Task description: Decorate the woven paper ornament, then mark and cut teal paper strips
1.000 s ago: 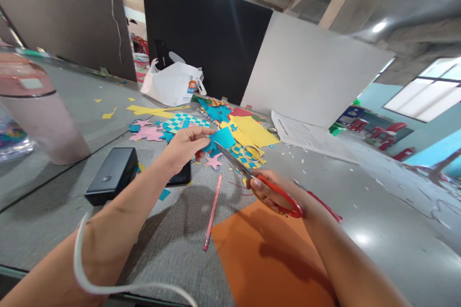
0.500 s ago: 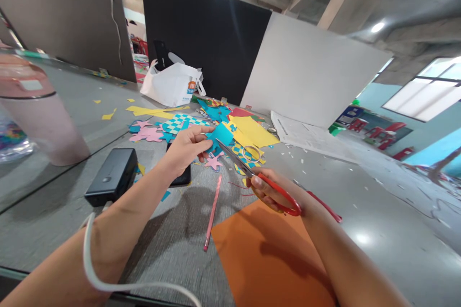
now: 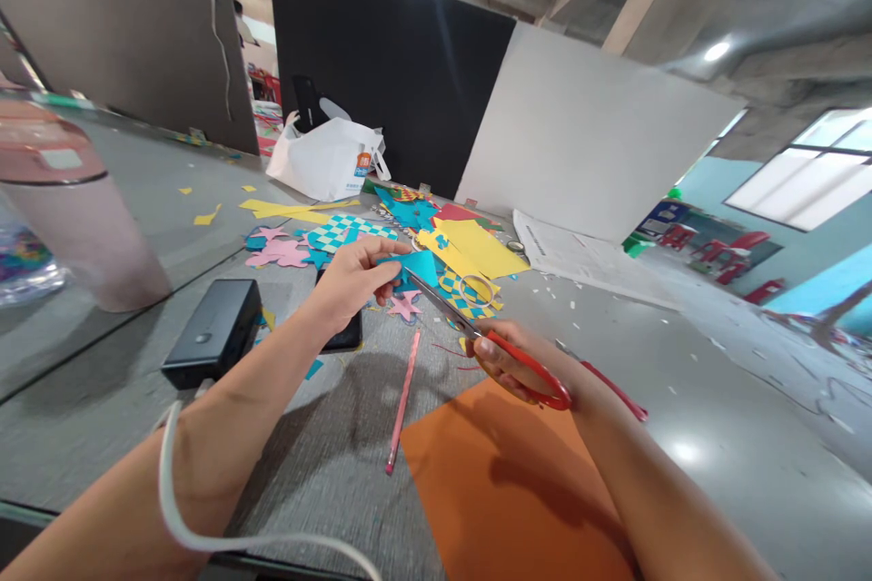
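Note:
My left hand [image 3: 351, 280] pinches a piece of turquoise paper [image 3: 417, 269] between thumb and fingers. My right hand [image 3: 508, 361] grips red-handled scissors [image 3: 538, 381], and their steel blades [image 3: 440, 301] reach up to the paper's lower edge. I cannot tell whether the blades are cutting it. Under my hands lie a smartphone [image 3: 344, 336], partly hidden by my left hand, and a pink pencil [image 3: 403, 401]. A sheet of orange paper [image 3: 504, 481] lies beneath my right forearm.
A heap of coloured paper cut-outs [image 3: 381, 236] lies beyond my hands, and a black power bank [image 3: 211, 334] sits to the left. A pink tumbler [image 3: 74, 218] stands at far left. A white cable [image 3: 163, 490] hangs across my left forearm. Small paper scraps dot the grey table [image 3: 681, 381].
My left hand has turned the turquoise paper so that it lies flatter, with a pointed shape now showing. The scissors and my right hand have barely moved.

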Demonstrator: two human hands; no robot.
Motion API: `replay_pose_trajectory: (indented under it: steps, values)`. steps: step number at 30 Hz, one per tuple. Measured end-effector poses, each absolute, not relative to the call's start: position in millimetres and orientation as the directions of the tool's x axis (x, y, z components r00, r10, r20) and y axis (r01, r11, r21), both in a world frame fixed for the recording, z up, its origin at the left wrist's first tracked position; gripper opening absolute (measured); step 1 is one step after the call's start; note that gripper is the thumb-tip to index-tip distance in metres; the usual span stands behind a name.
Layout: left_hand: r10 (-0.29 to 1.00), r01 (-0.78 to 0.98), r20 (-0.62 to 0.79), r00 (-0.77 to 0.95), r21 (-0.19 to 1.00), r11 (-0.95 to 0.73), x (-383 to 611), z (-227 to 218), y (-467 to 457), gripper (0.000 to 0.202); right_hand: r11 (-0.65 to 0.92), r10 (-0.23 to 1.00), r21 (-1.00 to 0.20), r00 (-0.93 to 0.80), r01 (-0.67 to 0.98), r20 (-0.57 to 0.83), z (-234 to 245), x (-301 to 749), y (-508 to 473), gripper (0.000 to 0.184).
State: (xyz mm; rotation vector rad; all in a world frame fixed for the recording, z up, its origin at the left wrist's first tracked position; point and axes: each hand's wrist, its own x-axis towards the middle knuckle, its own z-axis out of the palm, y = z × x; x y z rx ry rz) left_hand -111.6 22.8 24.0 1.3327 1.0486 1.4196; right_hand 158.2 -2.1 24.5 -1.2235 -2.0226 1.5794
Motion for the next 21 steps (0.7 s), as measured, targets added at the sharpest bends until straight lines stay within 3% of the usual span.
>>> replay_pose_trajectory:
  steps: [21]
  values:
    - [0.974, -0.041, 0.227, -0.02, 0.973, -0.227, -111.3, 25.4, 20.2, 0.027, 0.058, 0.755, -0.882, -0.599, 0.468, -0.268, 25.5, 159.1, -3.3, 0.063]
